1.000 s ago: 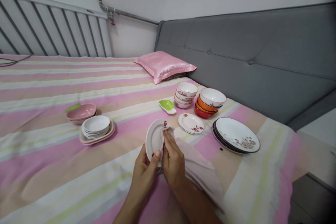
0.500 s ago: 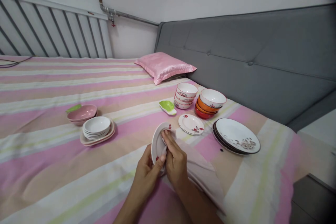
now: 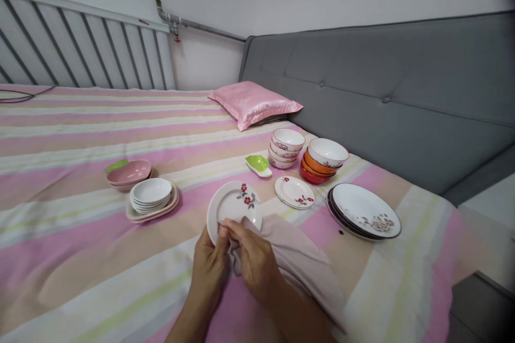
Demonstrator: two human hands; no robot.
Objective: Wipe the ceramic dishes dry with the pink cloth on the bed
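Observation:
A small white plate with red flowers (image 3: 229, 201) is tilted up above the bed, its face toward me. My left hand (image 3: 209, 262) grips its lower left rim, thumb on the front. My right hand (image 3: 253, 257) has its fingers closed on a pale pink cloth (image 3: 298, 252), pressed to the plate's lower face. The cloth trails down to the right beneath my right forearm. Just beyond lie matching flowered plates (image 3: 294, 191), stacked flat. A green leaf-shaped dish (image 3: 258, 165) sits behind them.
White bowls (image 3: 287, 142) and orange and red bowls (image 3: 316, 166) are stacked farther back. Dark-rimmed plates (image 3: 362, 206) lie right. On the left are small white dishes (image 3: 151, 191) on a pink tray and pink dishes (image 3: 131, 171). A pink pillow (image 3: 255, 101) rests by the grey headboard (image 3: 382, 75).
The plate has turned from nearly edge-on to facing me and shifted left. My right hand and the cloth have slid from its right side down to its lower edge.

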